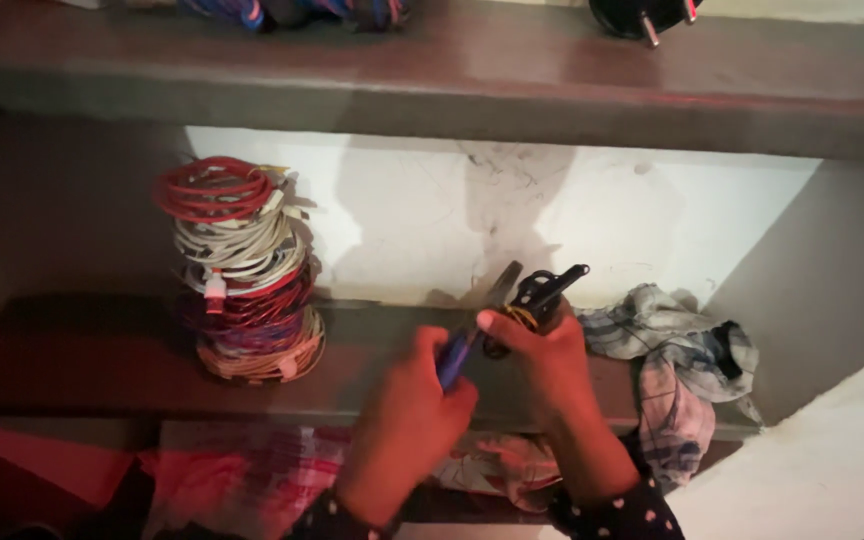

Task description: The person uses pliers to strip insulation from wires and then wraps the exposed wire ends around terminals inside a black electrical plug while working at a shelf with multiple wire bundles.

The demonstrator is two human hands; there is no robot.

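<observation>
My left hand (pixel 407 415) grips the blue handles of a pair of pliers (pixel 472 325), whose dark jaws point up and away toward the white wall. My right hand (pixel 547 365) holds a small bundle of black and yellow wire with a dark plug-like part (pixel 542 293) sticking up from it. The pliers' jaws sit right beside the bundle, above a dark stone shelf (pixel 102 370). Both hands are close together at the middle of the view.
A tall stack of coiled red, white and pinkish cables (pixel 242 270) stands on the shelf at left. A checked cloth (pixel 677 365) lies crumpled at right. An upper shelf (pixel 452 75) carries a black plug (pixel 642 15) and coloured items.
</observation>
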